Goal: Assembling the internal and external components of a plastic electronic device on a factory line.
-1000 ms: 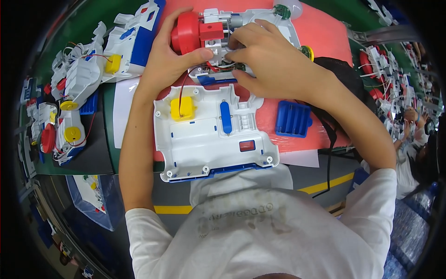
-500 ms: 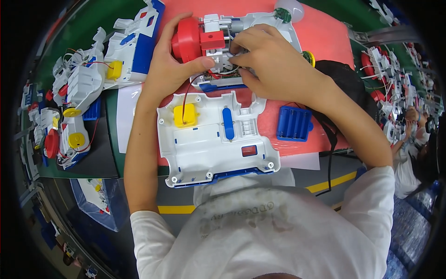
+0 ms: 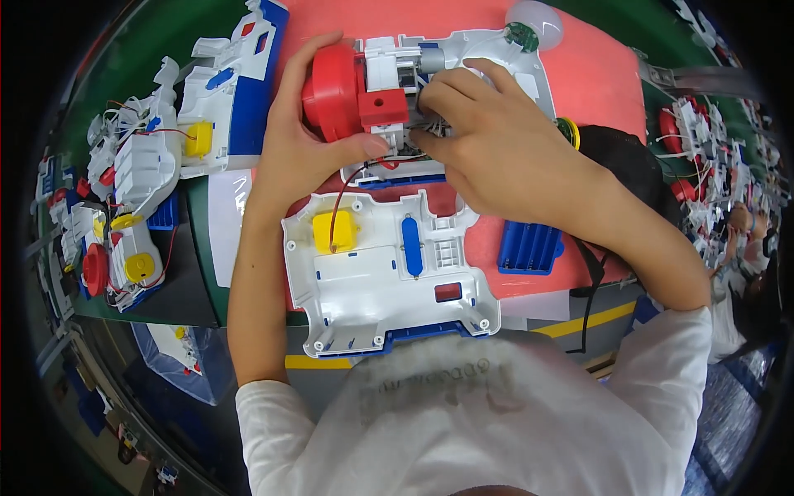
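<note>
My left hand (image 3: 302,145) is wrapped round a red dome-shaped part (image 3: 332,93) at the left end of a toy's open mechanism, its thumb against the lower white piece. My right hand (image 3: 504,149) reaches in from the right with fingers bent and thumb and index close together among thin wires (image 3: 423,139); whatever is at the tips is hidden. The mechanism rests in a white-and-blue shell half (image 3: 529,78). Nearer me lies another white shell half (image 3: 372,289), inner side up, with a yellow box (image 3: 334,232) and a blue strip (image 3: 411,246). A dark red wire joins it to the mechanism.
A blue battery case (image 3: 529,248) lies right of the near shell, by a black bag (image 3: 624,153). A white dome (image 3: 535,23) is at the far edge of the red mat (image 3: 595,74). More part-built toys (image 3: 149,169) crowd the left; other assemblies and a person are at right.
The whole view has shifted, so the table things sit slightly lower in the picture. My left hand keeps its hold; my right fingers stay among the wires with a small change of pose.
</note>
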`<state>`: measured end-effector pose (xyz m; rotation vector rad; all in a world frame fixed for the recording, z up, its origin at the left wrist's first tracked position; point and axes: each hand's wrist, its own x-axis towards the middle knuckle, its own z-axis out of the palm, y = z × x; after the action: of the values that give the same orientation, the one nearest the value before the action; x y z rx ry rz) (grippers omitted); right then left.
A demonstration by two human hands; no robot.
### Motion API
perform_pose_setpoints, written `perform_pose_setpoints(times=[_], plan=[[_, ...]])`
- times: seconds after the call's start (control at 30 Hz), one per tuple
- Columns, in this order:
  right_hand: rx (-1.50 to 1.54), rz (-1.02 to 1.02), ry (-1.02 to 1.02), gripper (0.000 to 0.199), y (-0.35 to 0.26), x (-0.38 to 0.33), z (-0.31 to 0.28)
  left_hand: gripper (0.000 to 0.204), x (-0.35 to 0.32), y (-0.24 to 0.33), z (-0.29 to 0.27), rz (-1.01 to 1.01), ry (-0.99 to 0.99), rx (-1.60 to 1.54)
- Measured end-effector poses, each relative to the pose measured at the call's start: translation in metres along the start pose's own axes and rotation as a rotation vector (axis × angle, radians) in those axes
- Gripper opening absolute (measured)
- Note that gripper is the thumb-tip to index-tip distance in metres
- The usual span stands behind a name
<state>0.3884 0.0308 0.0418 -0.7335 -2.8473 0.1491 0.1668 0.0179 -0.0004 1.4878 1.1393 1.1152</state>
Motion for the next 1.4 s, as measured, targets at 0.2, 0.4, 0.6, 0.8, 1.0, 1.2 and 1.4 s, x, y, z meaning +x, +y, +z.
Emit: perform_pose_setpoints(times=[0.2,0.4,0.6,0.8,1.0,1.2,1.4], plan=[[0.247,-0.004,-0.073,0.031,0.014,-0.001,-0.012,0.105,0.003,-0.006,-0.002,0.009,0.002,-0.037],[0.062,0.044,-0.102,0.036,0.001,0.001,-0.005,0.113,0.002,-0.014,-0.005,0.115,-0.002,0.033],[-0.098,0.027,-0.176,0.034,-0.005,0.006,-0.003,0.117,-0.003,-0.013,-0.004,0.095,0.01,0.021],[-0.015,-0.001,-0.164,0.031,0.003,0.002,-0.008,0.116,0.0,-0.013,-0.006,0.145,-0.018,0.108],[0.033,0.043,-0.187,0.024,0.001,0.007,-0.009,0.111,0.001,-0.012,-0.001,0.07,0.016,-0.05],[0.015,-0.03,0.011,0.02,0.006,-0.003,0.0,0.106,0.002,-0.012,-0.001,0.03,-0.005,-0.073],[0.017,-0.026,-0.117,0.037,0.007,-0.002,-0.011,0.103,0.004,-0.003,-0.001,-0.006,-0.021,-0.117]])
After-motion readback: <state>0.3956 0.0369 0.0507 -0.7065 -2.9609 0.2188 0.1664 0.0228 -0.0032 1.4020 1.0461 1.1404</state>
